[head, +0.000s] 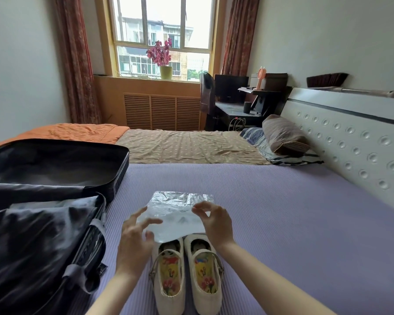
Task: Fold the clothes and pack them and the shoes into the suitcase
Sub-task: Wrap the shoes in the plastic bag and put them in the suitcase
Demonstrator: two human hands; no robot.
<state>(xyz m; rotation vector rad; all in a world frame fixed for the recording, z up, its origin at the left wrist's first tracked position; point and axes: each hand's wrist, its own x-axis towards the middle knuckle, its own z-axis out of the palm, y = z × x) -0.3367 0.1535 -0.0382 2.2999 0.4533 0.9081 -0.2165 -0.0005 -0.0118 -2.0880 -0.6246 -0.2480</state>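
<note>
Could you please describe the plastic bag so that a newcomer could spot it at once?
On the purple bedspread, right of the open black suitcase, two cream shoes lie side by side. The plastic bag drapes over their toes, pinched by the left hand and right hand; it alone is see-through and crinkled.

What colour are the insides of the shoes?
Yellow insoles with red flowers, inside cream shoes; the head view shows it best.
</note>
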